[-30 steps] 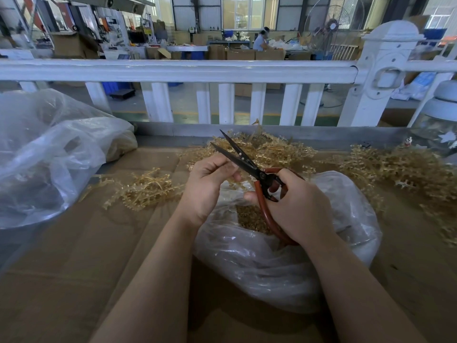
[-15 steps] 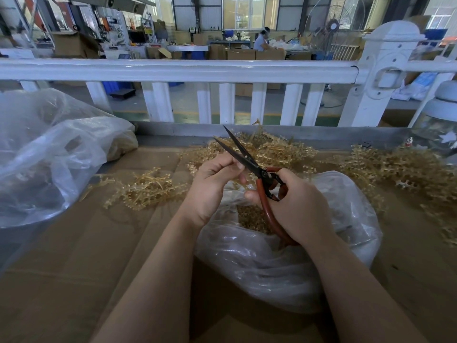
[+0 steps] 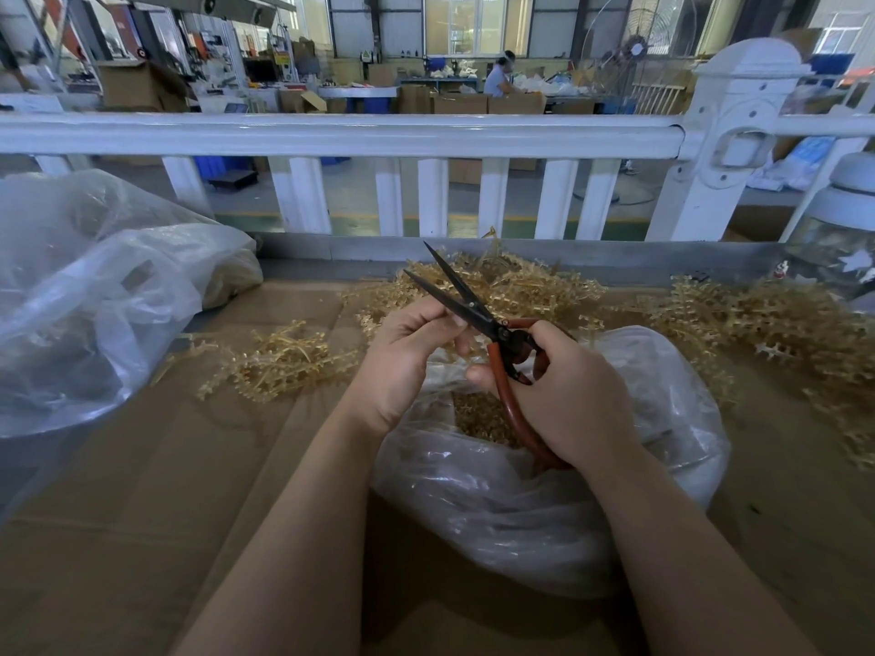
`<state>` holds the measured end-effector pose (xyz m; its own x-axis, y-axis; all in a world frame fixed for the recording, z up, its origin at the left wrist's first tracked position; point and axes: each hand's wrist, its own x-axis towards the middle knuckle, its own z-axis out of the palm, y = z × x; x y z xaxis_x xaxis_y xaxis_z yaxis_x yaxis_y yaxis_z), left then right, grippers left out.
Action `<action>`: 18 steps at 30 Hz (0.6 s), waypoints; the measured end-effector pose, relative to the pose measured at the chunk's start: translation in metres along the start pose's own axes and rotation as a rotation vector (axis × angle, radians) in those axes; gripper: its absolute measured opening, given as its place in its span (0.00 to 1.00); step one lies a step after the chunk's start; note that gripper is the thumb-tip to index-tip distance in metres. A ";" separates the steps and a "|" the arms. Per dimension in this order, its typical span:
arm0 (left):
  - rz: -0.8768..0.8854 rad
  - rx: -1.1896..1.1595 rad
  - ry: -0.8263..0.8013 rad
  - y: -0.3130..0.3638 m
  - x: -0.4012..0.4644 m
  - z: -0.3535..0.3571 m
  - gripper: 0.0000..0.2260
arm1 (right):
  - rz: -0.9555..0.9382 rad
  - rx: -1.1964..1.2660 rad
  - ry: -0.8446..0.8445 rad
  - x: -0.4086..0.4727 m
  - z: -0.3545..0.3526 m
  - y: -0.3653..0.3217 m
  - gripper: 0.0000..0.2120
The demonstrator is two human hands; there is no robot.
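Note:
My right hand grips the red handles of black-bladed scissors, whose blades are spread apart and point up and left. My left hand has its fingers curled at the base of the blades; what it pinches is hidden by the fingers. Both hands hover over an open clear plastic bag that holds small tan cut pieces. Tan plastic sprue branches lie piled just behind the hands.
More tan sprues lie at the left and right on the cardboard-covered table. A large clear bag fills the left side. A white railing runs behind the table's metal back edge.
The scissors' tips have risen slightly and both hands have shifted a little up; the blades stay spread.

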<state>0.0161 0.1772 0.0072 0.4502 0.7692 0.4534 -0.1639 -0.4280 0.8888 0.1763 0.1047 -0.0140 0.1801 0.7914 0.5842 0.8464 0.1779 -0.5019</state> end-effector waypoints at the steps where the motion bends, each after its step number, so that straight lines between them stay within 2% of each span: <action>1: 0.000 0.001 0.001 0.000 0.000 0.000 0.09 | 0.002 0.009 0.002 0.000 0.000 0.000 0.19; 5: 0.018 0.007 0.007 -0.002 0.001 -0.001 0.13 | 0.005 0.010 -0.012 0.001 0.000 0.000 0.21; 13: 0.032 -0.004 0.015 -0.003 0.001 -0.002 0.12 | 0.032 0.010 -0.028 0.002 0.001 -0.003 0.23; 18: -0.009 -0.018 0.090 -0.004 0.002 -0.003 0.09 | 0.184 0.159 -0.013 0.005 0.001 0.000 0.23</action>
<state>0.0155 0.1820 0.0043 0.3714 0.8128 0.4488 -0.1766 -0.4128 0.8936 0.1763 0.1092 -0.0116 0.3164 0.8262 0.4661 0.7104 0.1193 -0.6936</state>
